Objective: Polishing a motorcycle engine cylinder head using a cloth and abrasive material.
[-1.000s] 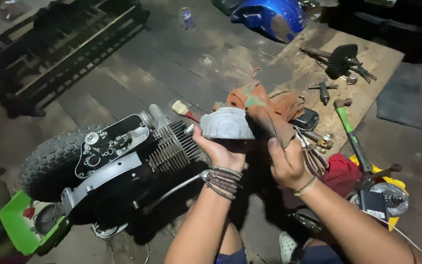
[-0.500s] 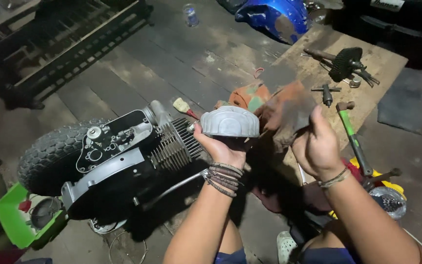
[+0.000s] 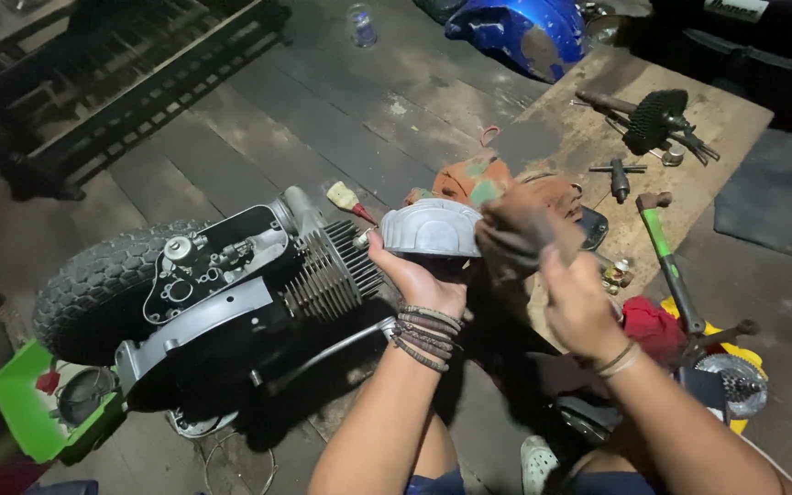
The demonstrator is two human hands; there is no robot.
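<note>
Now the left hand (image 3: 419,280) holds a grey metal cover (image 3: 431,227) from below, fingers clamped on its lower edge, just beside the finned engine (image 3: 327,270) on the floor. Its long axis runs left to right, domed side toward the camera. The right hand (image 3: 572,298) grips a dirty rag (image 3: 515,234) against the cover's right end. Half a second ago that hand was higher and farther right; the cover has barely moved.

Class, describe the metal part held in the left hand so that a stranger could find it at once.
Start at the engine with the knobbly tyre on the floor. At its finned cylinder, the left hand holds up a domed grey metal cover. Unlike the dirty rag in the right hand, it is rigid, smooth and rounded.
</note>
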